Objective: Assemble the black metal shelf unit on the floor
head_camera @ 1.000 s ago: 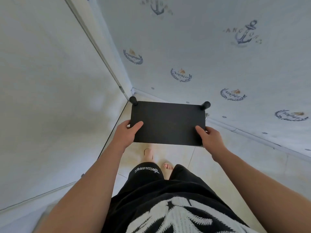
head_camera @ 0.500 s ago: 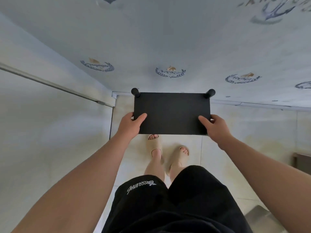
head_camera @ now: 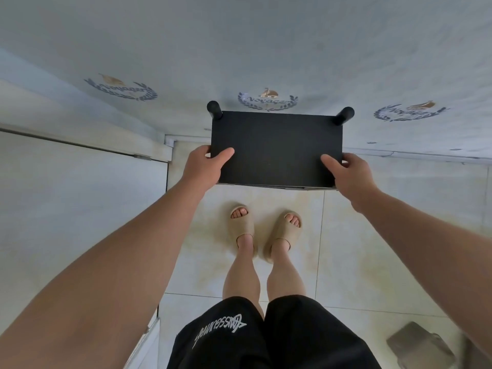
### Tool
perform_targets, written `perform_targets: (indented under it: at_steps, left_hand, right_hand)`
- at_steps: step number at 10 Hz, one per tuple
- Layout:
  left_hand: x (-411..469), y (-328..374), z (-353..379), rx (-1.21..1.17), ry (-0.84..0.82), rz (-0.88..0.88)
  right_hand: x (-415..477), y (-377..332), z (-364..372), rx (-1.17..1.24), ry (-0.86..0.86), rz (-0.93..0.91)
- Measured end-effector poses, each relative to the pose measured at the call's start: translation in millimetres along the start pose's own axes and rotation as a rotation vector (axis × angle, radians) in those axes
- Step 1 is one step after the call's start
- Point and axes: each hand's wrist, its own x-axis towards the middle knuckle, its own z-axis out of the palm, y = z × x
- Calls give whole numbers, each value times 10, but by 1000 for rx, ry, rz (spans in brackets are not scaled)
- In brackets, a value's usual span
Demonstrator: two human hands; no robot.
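Left hand (head_camera: 205, 166), right hand (head_camera: 351, 174) grip shelf (head_camera: 277, 147) edges (wall (head_camera: 266, 49) seemingly close).

head-worn wide-angle view, facing steeply down, arm's reach from floor (head_camera: 372, 235)

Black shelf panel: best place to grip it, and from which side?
Take the black shelf panel by its two short edges near the near corners, one hand from each side, thumb on top, as the left hand and right hand grip it. It is flat and wide, so a two-sided hold should keep it level; the posts at the far corners leave less room there.
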Motion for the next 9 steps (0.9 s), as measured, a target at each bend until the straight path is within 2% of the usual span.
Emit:
perform_targets:
  at_steps: [3,7,8,9]
  left_hand:
    - [19,22,93,-18,12,10]
    - [-155,172,53,117,-47,22]
    - [-424,239,0,319,-4,100]
    - [-767,326,-62,522,62,263]
  right_hand:
    - [80,-45,-68,2,-4,-21]
    - [-163,-118,-87,-85,-9,-16]
    - [-433,-182,-117,-204,-14,-86]
    - [-806,-329,-170,-366,-32,-210]
